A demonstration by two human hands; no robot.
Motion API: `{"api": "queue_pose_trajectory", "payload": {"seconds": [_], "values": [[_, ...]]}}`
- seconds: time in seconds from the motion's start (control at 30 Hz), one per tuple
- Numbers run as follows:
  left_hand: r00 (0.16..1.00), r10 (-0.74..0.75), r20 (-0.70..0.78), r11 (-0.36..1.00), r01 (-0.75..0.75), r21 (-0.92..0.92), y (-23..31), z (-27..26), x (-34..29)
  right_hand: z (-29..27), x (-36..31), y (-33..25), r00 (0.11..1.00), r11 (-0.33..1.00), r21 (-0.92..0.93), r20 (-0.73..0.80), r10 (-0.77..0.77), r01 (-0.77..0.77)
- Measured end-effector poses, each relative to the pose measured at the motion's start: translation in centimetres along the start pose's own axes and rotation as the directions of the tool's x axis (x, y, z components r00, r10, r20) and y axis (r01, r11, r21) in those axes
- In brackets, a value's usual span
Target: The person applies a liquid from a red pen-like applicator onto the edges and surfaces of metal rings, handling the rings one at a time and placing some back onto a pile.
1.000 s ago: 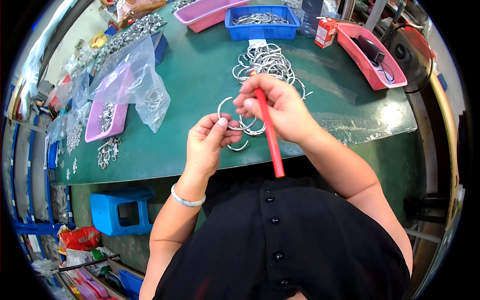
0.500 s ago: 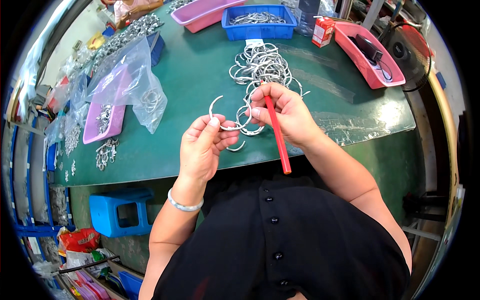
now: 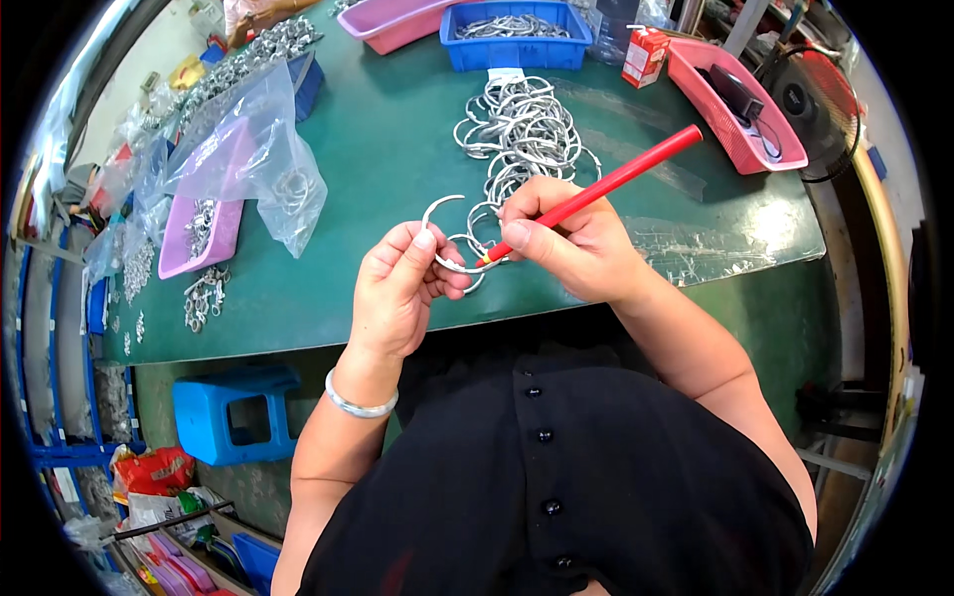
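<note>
My left hand [image 3: 395, 280] pinches a silver C-shaped metal ring [image 3: 431, 211] between thumb and fingers, its open side turned toward my right hand. A red pencil [image 3: 641, 167] is gripped in my right hand [image 3: 576, 246] like a writing tool. The pencil slants, with its pointed end down at the lower curve of the ring and its other end up to the right. Whether the tip touches the metal is too small to tell. Just beyond my hands lies a heap of similar silver rings [image 3: 519, 124], and a few loose ones trail from it toward my fingers.
Behind the heap stands a blue bin [image 3: 514, 57] of metal parts, with a pink tray [image 3: 383, 32] beside it. A pink basket [image 3: 730, 134] and red carton [image 3: 645, 57] are at right. Leftward are a plastic bag [image 3: 293, 204], a lilac tray [image 3: 227, 233] and a blue stool [image 3: 234, 452].
My right hand has turned the pencil over, bringing its pointed end from the top down to the ring. My left hand has tilted the ring slightly. A person's arm at the back has shifted.
</note>
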State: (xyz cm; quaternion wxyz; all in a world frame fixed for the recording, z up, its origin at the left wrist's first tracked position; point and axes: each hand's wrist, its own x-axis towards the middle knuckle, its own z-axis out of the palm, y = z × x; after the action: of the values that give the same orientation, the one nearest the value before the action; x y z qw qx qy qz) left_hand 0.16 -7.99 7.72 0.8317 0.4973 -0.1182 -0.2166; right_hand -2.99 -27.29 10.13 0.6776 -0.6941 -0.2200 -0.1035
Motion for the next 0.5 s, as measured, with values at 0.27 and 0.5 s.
{"api": "queue_pose_trajectory", "payload": {"seconds": [0.27, 0.5], "values": [[0.997, 0.067, -0.046, 0.992, -0.061, 0.111, 0.07, 0.48, -0.4, 0.47, 0.03, -0.17, 0.999, 1.0, -0.026, 0.03, 0.017, -0.016], [0.994, 0.094, -0.053, 0.981, -0.083, 0.173, 0.34, 0.85, -0.49, 0.44, 0.07, -0.04, 0.999, 0.996, -0.09, 0.05, -0.006, 0.01]]}}
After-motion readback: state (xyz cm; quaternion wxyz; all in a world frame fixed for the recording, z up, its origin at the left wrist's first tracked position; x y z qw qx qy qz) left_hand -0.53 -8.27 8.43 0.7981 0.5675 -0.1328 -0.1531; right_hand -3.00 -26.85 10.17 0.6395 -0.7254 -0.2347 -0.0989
